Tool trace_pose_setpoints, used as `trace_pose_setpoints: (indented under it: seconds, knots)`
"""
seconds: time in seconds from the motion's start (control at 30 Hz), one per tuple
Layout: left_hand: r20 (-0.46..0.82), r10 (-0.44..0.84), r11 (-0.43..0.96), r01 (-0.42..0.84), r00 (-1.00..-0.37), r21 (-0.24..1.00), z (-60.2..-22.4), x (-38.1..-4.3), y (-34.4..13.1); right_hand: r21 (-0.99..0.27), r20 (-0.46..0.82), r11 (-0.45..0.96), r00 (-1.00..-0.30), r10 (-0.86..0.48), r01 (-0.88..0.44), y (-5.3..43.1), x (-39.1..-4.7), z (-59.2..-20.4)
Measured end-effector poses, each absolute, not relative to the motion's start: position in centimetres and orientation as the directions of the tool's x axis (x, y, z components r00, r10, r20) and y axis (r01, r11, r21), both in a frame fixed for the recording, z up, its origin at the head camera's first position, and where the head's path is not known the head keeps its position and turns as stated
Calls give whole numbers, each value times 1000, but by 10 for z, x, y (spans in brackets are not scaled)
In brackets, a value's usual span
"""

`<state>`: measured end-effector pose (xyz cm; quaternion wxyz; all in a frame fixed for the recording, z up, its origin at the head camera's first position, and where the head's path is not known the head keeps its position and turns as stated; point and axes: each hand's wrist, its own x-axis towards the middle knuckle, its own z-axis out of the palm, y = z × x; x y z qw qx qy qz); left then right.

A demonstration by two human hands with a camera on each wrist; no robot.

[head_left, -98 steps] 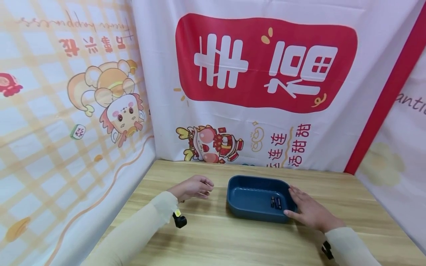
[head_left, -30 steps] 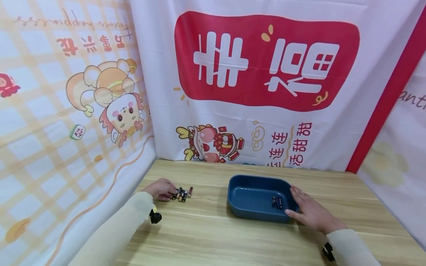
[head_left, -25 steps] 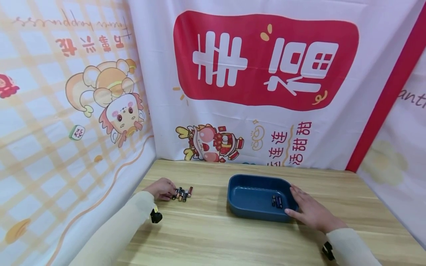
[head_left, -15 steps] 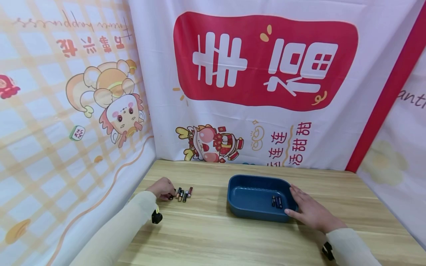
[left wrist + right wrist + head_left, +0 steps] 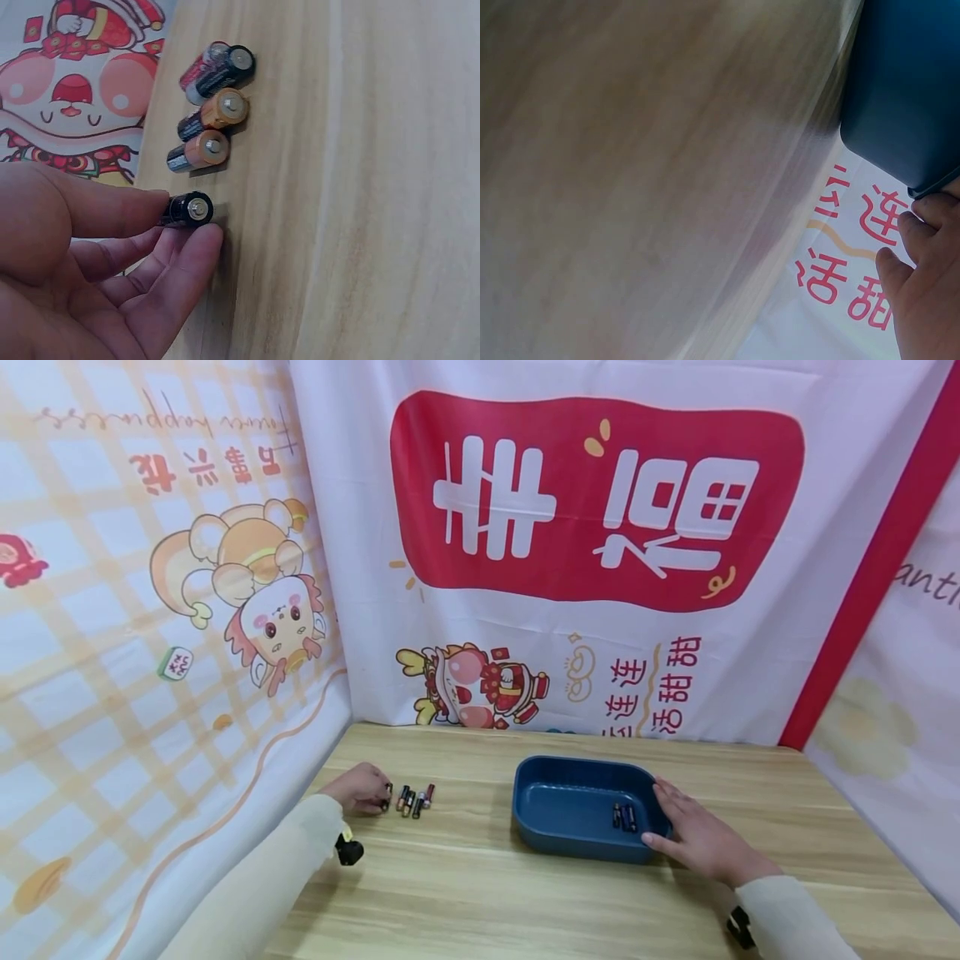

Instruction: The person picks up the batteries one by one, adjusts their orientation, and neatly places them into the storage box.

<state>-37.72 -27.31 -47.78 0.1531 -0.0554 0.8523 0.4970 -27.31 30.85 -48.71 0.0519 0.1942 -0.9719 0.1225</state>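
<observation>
My left hand (image 5: 365, 788) is at the left of the pale wood-grain worktop (image 5: 480, 893), its fingers (image 5: 195, 256) and thumb closed narrowly on 1 small black cylindrical battery (image 5: 177, 213) with a silver end. I cannot tell whether that battery touches the worktop. Just right of it lie at least 4 loose cylindrical batteries (image 5: 225, 108), near each other on their sides; 2 have copper-coloured ends, and a red battery lies close beside a black battery. Well to the right sits a dark blue rectangular tray with rounded corners (image 5: 581, 843). More dark cylindrical batteries (image 5: 628, 817) lie inside, near its right end. My right hand (image 5: 701, 839) rests there, fingers wide and straight against the rim, thumb at the near right corner.
</observation>
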Motion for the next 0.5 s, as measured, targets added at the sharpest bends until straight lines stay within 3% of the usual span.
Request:
trace_pose_setpoints:
  seconds: [0.2, 0.5]
  knots:
    - [-309, 147, 414, -225, -940, 882, -466, -375, -280, -218, 131, 901, -926, -355, -376, 309, -273, -485]
    - [-310, 178, 295, -250, -934, 922, -457, -377, -265, -218, 134, 899, -924, -359, -381, 309, -274, -487]
